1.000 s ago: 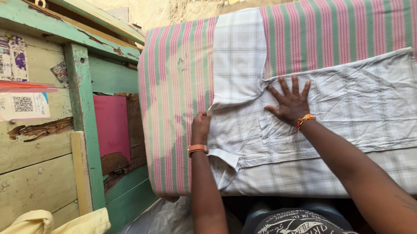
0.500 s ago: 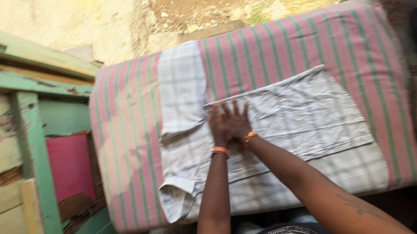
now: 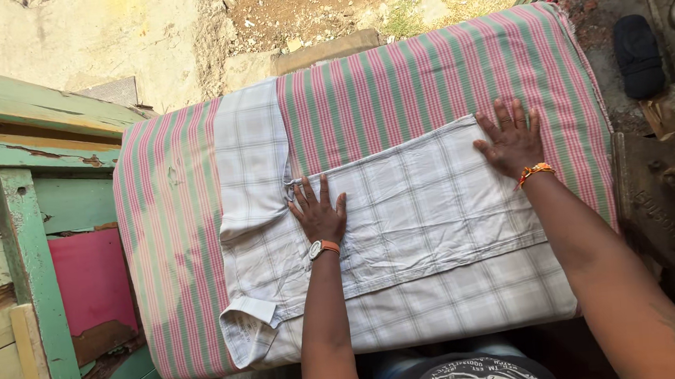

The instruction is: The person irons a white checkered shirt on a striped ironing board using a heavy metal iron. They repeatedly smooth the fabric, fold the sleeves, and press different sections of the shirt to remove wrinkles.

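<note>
Left hand [image 3: 319, 213] lies flat, fingers spread, on the checked shirt [image 3: 426, 215]; right hand [image 3: 511, 139] likewise at its edge; both grips open, holding nothing; striped worktop [image 3: 440, 71] beneath.

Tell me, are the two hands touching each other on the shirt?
No, the left hand and right hand lie flat and well apart on the checked shirt.

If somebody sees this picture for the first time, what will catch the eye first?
First, two bare hands pressed flat on a pale checked shirt: the left hand near its middle, the right hand at its far right edge. Beneath lies a padded table covered in pink and green stripes. At the left stands a worn green wooden frame.
</note>
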